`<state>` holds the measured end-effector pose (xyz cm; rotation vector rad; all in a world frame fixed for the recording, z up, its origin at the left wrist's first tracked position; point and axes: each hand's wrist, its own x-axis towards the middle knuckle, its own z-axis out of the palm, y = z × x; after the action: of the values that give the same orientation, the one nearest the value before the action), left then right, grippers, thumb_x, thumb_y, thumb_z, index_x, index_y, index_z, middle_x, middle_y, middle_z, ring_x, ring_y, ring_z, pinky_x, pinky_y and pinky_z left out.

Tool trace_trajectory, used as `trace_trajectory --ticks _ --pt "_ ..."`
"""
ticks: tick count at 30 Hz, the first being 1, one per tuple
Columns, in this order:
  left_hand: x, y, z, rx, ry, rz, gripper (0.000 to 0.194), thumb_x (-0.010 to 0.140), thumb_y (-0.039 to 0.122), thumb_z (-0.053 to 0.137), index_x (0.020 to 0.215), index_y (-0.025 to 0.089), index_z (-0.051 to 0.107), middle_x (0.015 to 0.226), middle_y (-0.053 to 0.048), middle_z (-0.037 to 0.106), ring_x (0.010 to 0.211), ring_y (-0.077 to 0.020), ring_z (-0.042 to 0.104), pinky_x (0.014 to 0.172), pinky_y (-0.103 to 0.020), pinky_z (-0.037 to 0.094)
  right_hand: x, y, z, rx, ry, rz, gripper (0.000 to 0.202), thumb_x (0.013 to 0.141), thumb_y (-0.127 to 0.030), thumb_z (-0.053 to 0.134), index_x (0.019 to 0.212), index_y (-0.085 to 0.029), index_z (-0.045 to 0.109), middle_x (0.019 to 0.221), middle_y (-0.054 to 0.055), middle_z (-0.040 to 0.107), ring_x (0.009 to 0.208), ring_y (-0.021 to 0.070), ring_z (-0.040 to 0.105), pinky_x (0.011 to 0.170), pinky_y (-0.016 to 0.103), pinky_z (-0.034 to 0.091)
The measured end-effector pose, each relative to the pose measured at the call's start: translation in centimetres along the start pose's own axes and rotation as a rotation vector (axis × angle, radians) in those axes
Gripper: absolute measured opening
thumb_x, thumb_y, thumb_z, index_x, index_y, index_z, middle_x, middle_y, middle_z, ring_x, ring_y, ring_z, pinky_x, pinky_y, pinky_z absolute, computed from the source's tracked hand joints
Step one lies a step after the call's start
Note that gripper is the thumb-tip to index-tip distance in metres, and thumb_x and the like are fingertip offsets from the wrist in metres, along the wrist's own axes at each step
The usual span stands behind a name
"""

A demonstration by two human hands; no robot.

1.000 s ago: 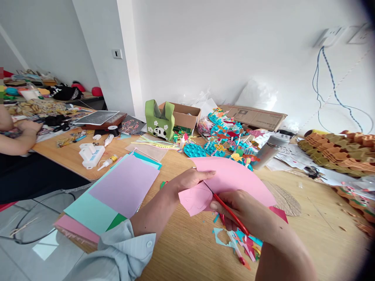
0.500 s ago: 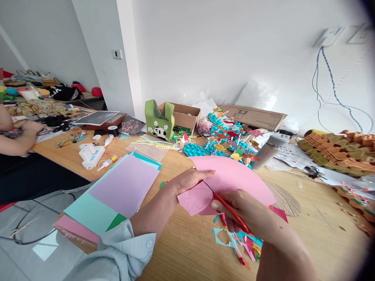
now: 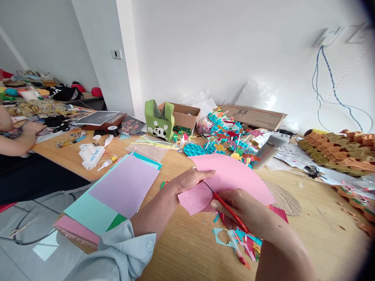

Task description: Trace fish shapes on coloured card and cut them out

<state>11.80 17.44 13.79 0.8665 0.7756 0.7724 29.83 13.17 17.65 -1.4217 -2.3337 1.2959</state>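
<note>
A sheet of pink paper (image 3: pixel 237 175) is pinched in my left hand (image 3: pixel 190 180), thumb on top and fingers hidden beneath. Its near left corner carries a fish outline (image 3: pixel 199 198) drawn in thin line. My right hand (image 3: pixel 238 207) grips red-handled scissors (image 3: pixel 230 210). Their dark blades reach into the paper at the cut between the fish corner and the larger part, just right of my left hand. Under my right hand lie coloured paper scraps (image 3: pixel 222 236) and a pen with a red tip (image 3: pixel 238 249).
Stacked coloured sheets (image 3: pixel 124 187) lie on the left. Behind are a green panda bag (image 3: pixel 159 121), a cardboard box (image 3: pixel 186 113) and a pile of paper fish (image 3: pixel 225 132). A steel bottle (image 3: pixel 269 150) stands to the right. Another person's arm (image 3: pixel 20 132) rests at far left.
The scissors' handles have closed slightly and the blades sit a little differently in the cut. My left hand and the pink paper have barely moved.
</note>
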Motion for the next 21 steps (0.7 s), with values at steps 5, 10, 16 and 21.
trace_trajectory --ticks 5,10,16,21 --pt "-0.05 0.08 0.13 -0.025 -0.028 -0.014 0.035 0.07 0.048 0.075 0.078 0.015 0.067 0.066 0.0 0.062 0.062 -0.0149 0.054 0.059 -0.027 0.037 -0.05 0.12 -0.02 0.002 0.0 -0.001 0.051 0.09 -0.06 0.047 0.071 -0.015 0.06 0.057 0.004 0.065 0.047 0.0117 0.055 0.045 0.022 0.038" --pt "0.02 0.1 0.08 -0.107 -0.153 -0.056 0.038 0.073 0.05 0.073 0.083 0.013 0.067 0.071 -0.005 0.065 0.066 -0.0183 0.06 0.063 -0.029 0.042 -0.18 0.14 -0.02 -0.017 -0.01 -0.013 0.053 0.09 -0.062 0.045 0.068 -0.015 0.057 0.057 0.004 0.064 0.045 0.0105 0.052 0.045 0.021 0.037" --pt "-0.06 0.37 0.39 -0.185 -0.188 -0.036 0.037 0.073 0.043 0.073 0.095 0.013 0.067 0.081 -0.009 0.07 0.072 -0.0222 0.064 0.068 -0.032 0.048 -0.29 0.26 0.0 0.028 -0.001 -0.012 0.055 0.089 -0.065 0.043 0.068 -0.016 0.056 0.052 0.003 0.061 0.042 0.0088 0.047 0.042 0.02 0.035" --pt "0.07 0.34 0.11 -0.191 -0.201 -0.12 0.039 0.075 0.046 0.07 0.094 0.012 0.067 0.079 -0.009 0.069 0.068 -0.0224 0.065 0.065 -0.032 0.048 -0.4 0.07 0.1 0.087 -0.006 0.017 0.057 0.088 -0.067 0.041 0.066 -0.016 0.053 0.049 0.001 0.057 0.04 0.0088 0.046 0.04 0.02 0.034"
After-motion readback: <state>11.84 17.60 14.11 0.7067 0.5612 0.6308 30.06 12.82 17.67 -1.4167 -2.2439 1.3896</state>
